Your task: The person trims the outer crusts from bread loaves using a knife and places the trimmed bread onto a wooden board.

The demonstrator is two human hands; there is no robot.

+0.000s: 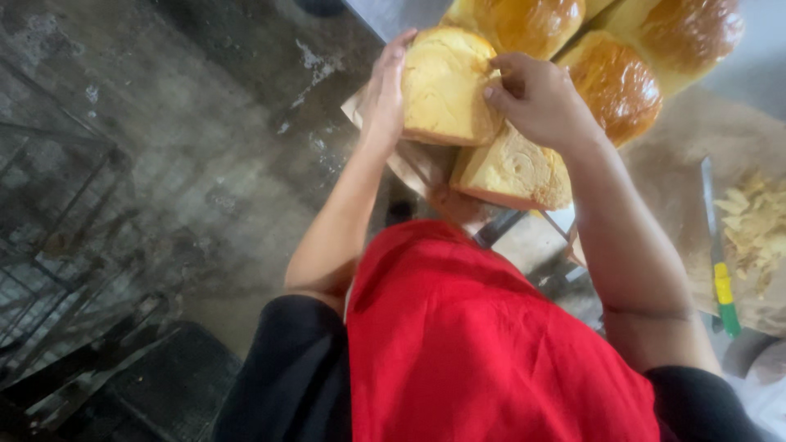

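Red apron cloth [483, 344] fills the lower centre of the view, closest to the lens, with black sleeves [286, 385] on either side of it.

Hands: the left hand [383, 90] lies flat, fingers straight and together, pressed against the left side of a pale-cut bread loaf [446, 86]. The right hand [536, 98] is curled at the loaf's right upper edge, its fingertips [493, 82] pinching into the cut face. The loaf is thus clamped between both hands, which stand apart from each other by the loaf's width. It is held tilted, cut face toward the camera, its lower edge touching a second cut loaf [516, 172] lying just below and to the right.

Adjacent items: both loaves sit over a sheet of brown paper [409, 164] at the table's near corner. Just behind them, a cluster of golden-brown, glossy uncut loaves [614, 82] stands close together, the nearest one touching the right wrist area.

Further right: a brown work surface [679, 164] carries a long knife with a yellow and green handle [720, 286], blade pointing away from the person. A pile of pale bread trimmings [757, 225] lies just beside the blade, on its right.

Left half of the view: a dark, stained concrete floor [205, 164] and, at the far left, dark metal racks [65, 270], well apart from the hands.
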